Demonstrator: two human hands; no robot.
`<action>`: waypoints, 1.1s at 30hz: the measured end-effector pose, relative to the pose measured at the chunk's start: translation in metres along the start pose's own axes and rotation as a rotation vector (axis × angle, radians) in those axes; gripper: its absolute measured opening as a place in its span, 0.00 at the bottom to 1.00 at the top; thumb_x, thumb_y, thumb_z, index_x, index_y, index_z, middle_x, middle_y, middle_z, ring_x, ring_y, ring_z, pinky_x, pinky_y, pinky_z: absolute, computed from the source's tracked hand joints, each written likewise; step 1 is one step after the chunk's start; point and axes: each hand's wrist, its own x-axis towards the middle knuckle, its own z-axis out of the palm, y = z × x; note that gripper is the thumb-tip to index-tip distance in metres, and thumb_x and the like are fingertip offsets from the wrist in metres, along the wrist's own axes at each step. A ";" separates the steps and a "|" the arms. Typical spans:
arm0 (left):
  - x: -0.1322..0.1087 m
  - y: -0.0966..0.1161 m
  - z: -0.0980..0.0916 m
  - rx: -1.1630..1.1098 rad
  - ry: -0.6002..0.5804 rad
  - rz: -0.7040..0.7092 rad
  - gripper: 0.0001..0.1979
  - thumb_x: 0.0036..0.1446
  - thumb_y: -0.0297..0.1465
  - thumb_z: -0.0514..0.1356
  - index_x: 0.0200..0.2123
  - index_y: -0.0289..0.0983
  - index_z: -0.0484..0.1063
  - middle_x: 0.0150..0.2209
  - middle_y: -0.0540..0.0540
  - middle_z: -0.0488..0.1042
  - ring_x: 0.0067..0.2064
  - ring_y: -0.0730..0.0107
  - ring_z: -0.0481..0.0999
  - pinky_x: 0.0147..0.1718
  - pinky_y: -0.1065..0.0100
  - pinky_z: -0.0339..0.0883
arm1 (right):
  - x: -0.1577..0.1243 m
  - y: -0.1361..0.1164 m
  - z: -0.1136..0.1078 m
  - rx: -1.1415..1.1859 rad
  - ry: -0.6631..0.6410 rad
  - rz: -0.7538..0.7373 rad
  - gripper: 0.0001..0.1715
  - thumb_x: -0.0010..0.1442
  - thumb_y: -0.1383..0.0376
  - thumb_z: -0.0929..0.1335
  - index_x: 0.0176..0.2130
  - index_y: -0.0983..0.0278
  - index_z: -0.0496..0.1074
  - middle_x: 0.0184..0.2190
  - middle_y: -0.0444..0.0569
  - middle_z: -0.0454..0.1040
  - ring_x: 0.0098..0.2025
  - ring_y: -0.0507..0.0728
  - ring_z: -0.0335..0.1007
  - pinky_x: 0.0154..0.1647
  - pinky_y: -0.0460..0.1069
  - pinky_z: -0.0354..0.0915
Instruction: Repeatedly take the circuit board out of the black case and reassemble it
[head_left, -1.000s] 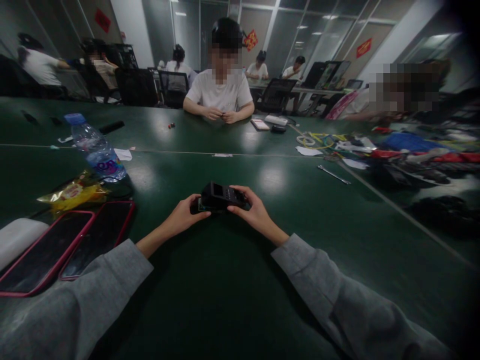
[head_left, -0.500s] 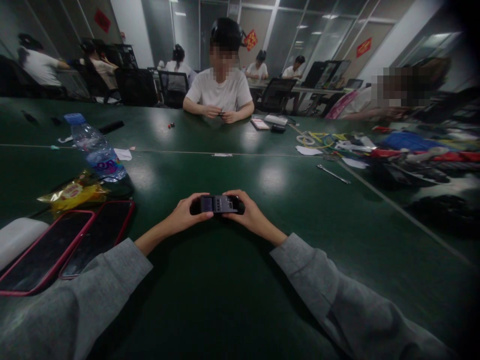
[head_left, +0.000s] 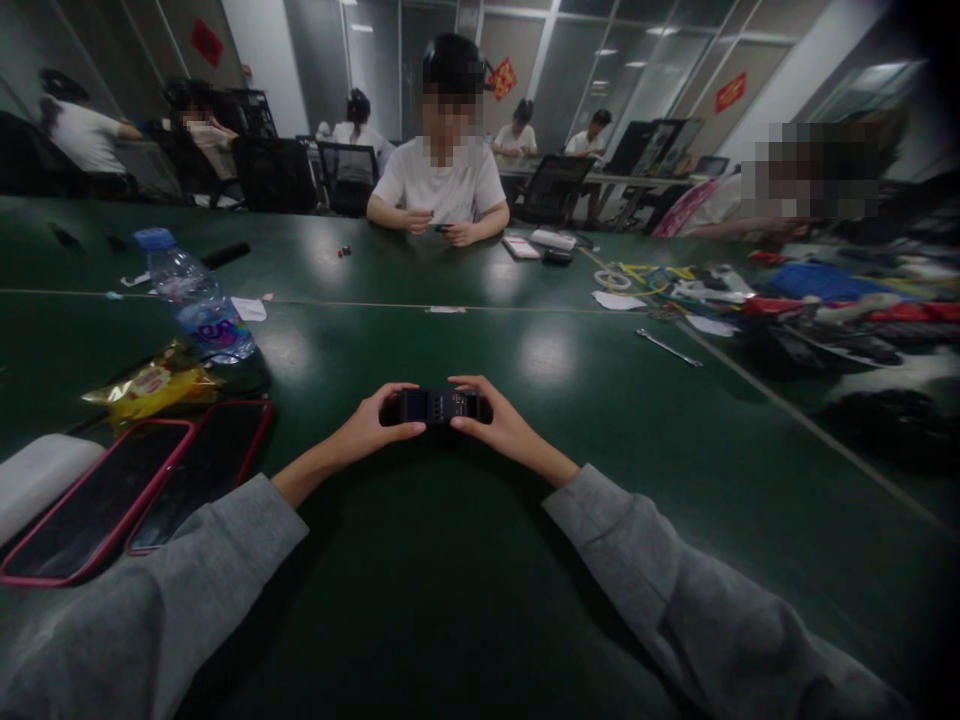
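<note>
Glass walls (head_left: 592, 70) and a green table (head_left: 420, 580) frame the workroom, with one person (head_left: 439, 185) seated opposite you and six more people (head_left: 84, 135) visible around the room. At the near middle, your left hand (head_left: 377, 415) and right hand (head_left: 491, 415) are clamped on either end of a black device (head_left: 442, 407), its small screen (head_left: 416, 405) toward the left. Whether it touches the table cannot be told. For a sound hold, your thumbs would do best along the near edge, fingers bracing the far one, both sides pressing equally so nothing twists; a light touch should spare the screen.

Counted around you: one device and two hands; to the left, two phones (head_left: 105, 500) with red rims, one white case (head_left: 46, 480), one yellow packet (head_left: 154, 387) and one bottle (head_left: 199, 300) with a blue cap; to the right, one wrench (head_left: 667, 347), near cables (head_left: 652, 278) too tangled to number. Three red papers (head_left: 206, 42) hang in the far background.
</note>
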 end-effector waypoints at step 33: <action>-0.002 0.000 0.000 0.000 0.005 0.064 0.35 0.47 0.36 0.68 0.58 0.43 0.59 0.59 0.41 0.66 0.59 0.54 0.67 0.57 0.49 0.61 | 0.003 0.004 -0.003 0.155 0.029 0.122 0.27 0.52 0.60 0.74 0.49 0.58 0.66 0.45 0.48 0.73 0.47 0.59 0.72 0.51 0.59 0.66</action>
